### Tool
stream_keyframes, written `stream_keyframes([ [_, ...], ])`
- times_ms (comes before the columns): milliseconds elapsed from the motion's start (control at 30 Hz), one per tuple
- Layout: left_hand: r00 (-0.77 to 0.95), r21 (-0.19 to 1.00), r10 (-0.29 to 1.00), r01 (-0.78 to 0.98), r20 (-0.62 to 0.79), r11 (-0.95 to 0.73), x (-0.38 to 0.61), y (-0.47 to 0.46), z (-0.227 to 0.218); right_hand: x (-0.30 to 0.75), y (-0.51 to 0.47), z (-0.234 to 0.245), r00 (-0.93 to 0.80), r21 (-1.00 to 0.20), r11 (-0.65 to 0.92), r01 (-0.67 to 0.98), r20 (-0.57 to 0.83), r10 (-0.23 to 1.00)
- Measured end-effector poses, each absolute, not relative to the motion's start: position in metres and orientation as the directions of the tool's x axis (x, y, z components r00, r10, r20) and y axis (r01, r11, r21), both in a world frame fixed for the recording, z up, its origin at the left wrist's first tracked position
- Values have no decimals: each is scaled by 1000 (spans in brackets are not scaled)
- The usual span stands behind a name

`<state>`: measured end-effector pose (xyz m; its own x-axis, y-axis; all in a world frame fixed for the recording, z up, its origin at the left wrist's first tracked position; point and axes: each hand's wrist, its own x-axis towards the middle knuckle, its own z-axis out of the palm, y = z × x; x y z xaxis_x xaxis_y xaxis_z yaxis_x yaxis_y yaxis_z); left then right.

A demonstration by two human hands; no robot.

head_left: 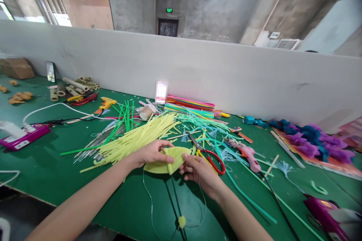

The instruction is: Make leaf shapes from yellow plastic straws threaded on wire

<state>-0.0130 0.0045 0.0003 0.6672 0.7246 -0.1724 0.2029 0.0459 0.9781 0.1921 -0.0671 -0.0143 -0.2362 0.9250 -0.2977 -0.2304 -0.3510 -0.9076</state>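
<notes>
Left hand (151, 153), right hand (198, 171): fingers pinch yellow fan-shaped piece (177, 156), frame centre. Apparently mid-shaping over the table (42, 173); firm hold needed.

Location type: craft workshop inside an industrial building. Indicators: bare concrete walls (212, 0) with a lit exit sign (169, 10) above a door; a long green bench (42, 169) backed by a white partition (226, 71); yellow strips (135, 139), stacked coloured strips (192, 105), scissors (210, 156), a pink glue gun (247, 154) and cardboard tubes (76, 84) spread across it.

Left hand (151, 153), right hand (199, 171) bare (forearms (93, 199) too).
</notes>
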Motion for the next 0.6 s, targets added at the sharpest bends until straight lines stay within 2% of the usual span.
stream_keyframes([
  [200,646,976,742,211,-179,52,-13,4,-1,191,-70,-9,-217,-912,-400,-97,-372,902],
  [467,652,977,738,210,-178,50,-12,6,-4,191,-69,-7,-250,-896,-411,-168,-365,897],
  [600,639,970,746,240,-187,37,-13,7,-7,192,-70,-7,-254,-903,-418,-98,-383,888],
])
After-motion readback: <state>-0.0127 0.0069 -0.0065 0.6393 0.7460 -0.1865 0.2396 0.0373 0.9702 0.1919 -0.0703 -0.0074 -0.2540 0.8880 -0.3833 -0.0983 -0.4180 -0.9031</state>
